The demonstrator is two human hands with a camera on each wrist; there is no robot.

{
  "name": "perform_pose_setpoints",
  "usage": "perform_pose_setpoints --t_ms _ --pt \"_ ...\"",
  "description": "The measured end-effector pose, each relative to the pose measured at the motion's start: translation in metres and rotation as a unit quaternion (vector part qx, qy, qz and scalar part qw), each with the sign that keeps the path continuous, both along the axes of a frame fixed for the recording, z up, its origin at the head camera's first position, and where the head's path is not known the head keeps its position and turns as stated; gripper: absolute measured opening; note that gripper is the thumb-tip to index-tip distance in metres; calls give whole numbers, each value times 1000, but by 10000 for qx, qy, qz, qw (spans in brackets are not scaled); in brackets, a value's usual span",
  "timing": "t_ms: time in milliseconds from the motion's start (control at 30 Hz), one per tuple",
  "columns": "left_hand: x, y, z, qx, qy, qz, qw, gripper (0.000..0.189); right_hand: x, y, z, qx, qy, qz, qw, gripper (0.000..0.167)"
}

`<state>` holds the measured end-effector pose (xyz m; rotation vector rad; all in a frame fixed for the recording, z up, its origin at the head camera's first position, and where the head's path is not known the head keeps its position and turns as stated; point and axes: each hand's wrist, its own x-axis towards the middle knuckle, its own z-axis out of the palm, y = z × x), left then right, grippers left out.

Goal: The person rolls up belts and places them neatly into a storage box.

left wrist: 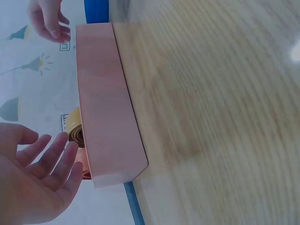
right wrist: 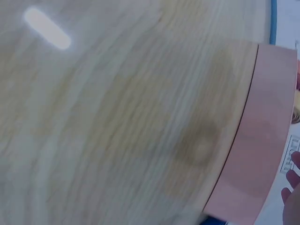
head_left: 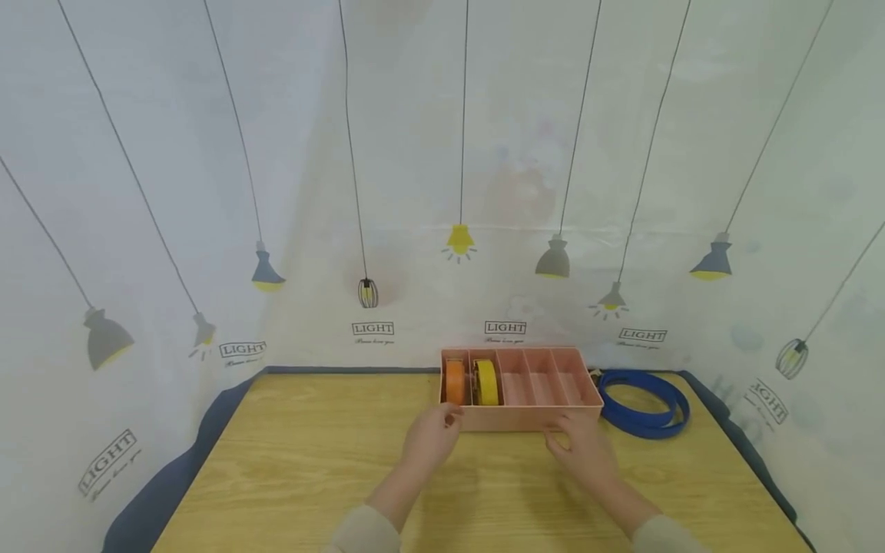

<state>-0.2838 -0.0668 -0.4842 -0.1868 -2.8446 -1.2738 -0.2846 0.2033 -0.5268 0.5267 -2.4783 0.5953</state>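
Note:
A pink box with several compartments stands at the back of the table. In its leftmost compartment sits a coiled orange strap, and the one beside it holds a coiled yellow strap, whose spiral edge shows in the left wrist view. My left hand is at the box's front left corner, its fingers loosely bent and holding nothing. Near the front right part of the box is my right hand, also holding nothing; only its fingertips show in the right wrist view. Whether either hand touches the box, I cannot tell.
A looped blue belt lies on the table just right of the box. The wooden table has a dark blue border along its edges. Behind it hangs a white backdrop printed with lamps.

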Motion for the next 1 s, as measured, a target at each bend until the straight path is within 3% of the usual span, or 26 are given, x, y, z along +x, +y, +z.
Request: perform_pose_setpoints --t_ms 133,267,467,633,767,900,1000 --pt "3 5 -3 -56 -43 -81 9999 26 2 26 -4 216 39 -473 9986 9" --pt "6 14 -6 -92 195 -241 9995 24 2 55 -9 590 75 -1000 9932 11" --pt "12 27 -6 -131 360 -514 9979 21 -9 98 -21 1021 -664 -1442 9820 31" --pt "13 37 -10 -394 490 -593 9963 19 -17 121 -25 1289 -1117 -1495 9739 59" --pt "13 43 -14 -590 493 -691 9946 17 -24 130 -30 1589 -1726 -1404 9619 80" --pt "13 49 -17 -999 497 -943 9893 18 -28 132 -33 1722 -1881 -1343 9576 78" --pt "14 55 -18 -1401 571 -1123 9821 19 -29 130 -33 1815 -1747 -1277 9593 61"
